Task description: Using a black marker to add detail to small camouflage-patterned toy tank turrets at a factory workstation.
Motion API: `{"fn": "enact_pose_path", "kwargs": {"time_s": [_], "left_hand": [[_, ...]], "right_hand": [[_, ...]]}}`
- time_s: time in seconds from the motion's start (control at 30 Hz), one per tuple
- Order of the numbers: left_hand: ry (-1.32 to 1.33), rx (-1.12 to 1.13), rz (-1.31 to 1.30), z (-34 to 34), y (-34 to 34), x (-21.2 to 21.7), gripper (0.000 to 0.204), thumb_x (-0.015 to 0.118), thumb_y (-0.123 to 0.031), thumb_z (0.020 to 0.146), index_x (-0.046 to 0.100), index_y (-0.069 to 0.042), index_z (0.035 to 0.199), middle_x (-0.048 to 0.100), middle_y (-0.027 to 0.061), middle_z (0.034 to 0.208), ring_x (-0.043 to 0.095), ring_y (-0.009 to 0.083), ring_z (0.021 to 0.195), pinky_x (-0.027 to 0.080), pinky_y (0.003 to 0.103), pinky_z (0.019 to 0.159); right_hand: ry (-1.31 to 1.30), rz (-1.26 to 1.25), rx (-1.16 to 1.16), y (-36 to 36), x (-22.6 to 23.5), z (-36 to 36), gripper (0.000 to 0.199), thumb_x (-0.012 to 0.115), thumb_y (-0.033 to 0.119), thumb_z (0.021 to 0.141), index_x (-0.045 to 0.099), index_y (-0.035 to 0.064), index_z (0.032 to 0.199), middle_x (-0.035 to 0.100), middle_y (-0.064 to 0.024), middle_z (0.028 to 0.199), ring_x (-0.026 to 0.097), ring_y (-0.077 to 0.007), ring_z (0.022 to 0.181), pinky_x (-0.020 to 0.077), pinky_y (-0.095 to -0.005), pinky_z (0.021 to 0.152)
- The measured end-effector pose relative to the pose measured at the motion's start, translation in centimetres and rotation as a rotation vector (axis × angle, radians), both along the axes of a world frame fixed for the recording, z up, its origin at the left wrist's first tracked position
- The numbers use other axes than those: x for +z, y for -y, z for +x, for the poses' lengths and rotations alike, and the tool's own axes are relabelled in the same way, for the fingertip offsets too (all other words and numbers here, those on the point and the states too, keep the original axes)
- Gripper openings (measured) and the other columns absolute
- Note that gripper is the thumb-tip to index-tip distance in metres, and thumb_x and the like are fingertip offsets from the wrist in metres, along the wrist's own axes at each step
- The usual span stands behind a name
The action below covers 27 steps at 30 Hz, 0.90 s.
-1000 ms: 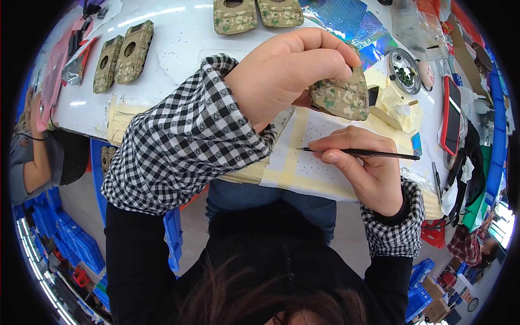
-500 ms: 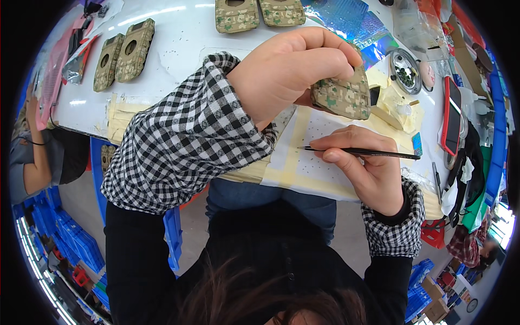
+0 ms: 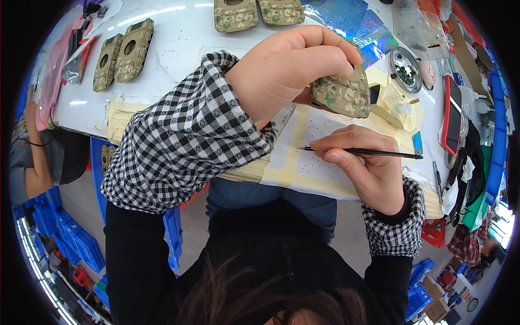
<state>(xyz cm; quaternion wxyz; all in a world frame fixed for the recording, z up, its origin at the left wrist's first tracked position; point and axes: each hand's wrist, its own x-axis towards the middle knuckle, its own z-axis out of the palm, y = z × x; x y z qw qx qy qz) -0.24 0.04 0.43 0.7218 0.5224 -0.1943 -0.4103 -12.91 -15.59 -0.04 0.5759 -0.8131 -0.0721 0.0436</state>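
My left hand [image 3: 295, 67] is closed around a camouflage-patterned case [image 3: 342, 96], raised over the table with its lower end tilted toward me. Its fingertips are mostly hidden behind the case. In my right hand [image 3: 368, 162] a thin dark brush [image 3: 379, 153] is pinched between thumb and fingers, its fine tip pointing left, below the case and apart from it. Under the brush lies a white sheet [image 3: 309, 170] marked with small dark dots and edged with yellowish tape.
Two camouflage cases with round holes [image 3: 130, 50] lie at the left; two more [image 3: 236, 16] lie at the far side. On the right are a round metal dish [image 3: 405, 70] with dark bits, a red-edged phone [image 3: 451, 116] and shiny blue film [image 3: 346, 21]. Another person's arm [image 3: 35, 157] shows at far left.
Both hands keep their grips with almost no movement; the brush's rear end has shifted very slightly to the right.
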Motion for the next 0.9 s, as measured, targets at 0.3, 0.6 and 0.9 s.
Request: {"fn": "enact_pose_path", "kwargs": {"time_s": [0.3,0.6,0.9], "left_hand": [[-0.104,-0.029,-0.009,0.3,0.0,0.0,0.030,0.052,-0.020,0.088,0.053,-0.003,0.113,0.062,0.0077,0.100,0.063,0.0146,0.091,0.051,0.027,0.077],[-0.270,-0.235,-0.070,0.5,-0.2,0.1,0.033,0.050,-0.021,0.085,0.051,-0.002,0.111,0.059,0.0123,0.100,0.064,0.0204,0.082,0.053,0.031,0.071],[-0.291,-0.310,-0.090,0.5,-0.2,0.0,0.035,0.050,-0.017,0.082,0.047,0.001,0.112,0.059,0.0140,0.101,0.063,0.0187,0.086,0.054,0.031,0.076]], "right_hand": [[0.255,-0.021,0.010,2.1,3.7,-0.8,0.018,0.070,0.010,0.079,0.069,-0.0032,0.091,0.069,-0.0132,0.088,0.066,-0.0240,0.080,0.0511,-0.0309,0.073],[0.510,-0.163,-0.067,3.4,6.3,0.6,0.020,0.070,0.012,0.078,0.068,-0.0014,0.093,0.070,-0.0095,0.091,0.063,-0.0212,0.078,0.0495,-0.0297,0.070],[0.471,-0.174,0.006,2.9,5.8,1.4,0.019,0.071,0.007,0.077,0.069,0.0003,0.095,0.069,-0.0104,0.088,0.063,-0.0219,0.079,0.0499,-0.0295,0.069]]}}
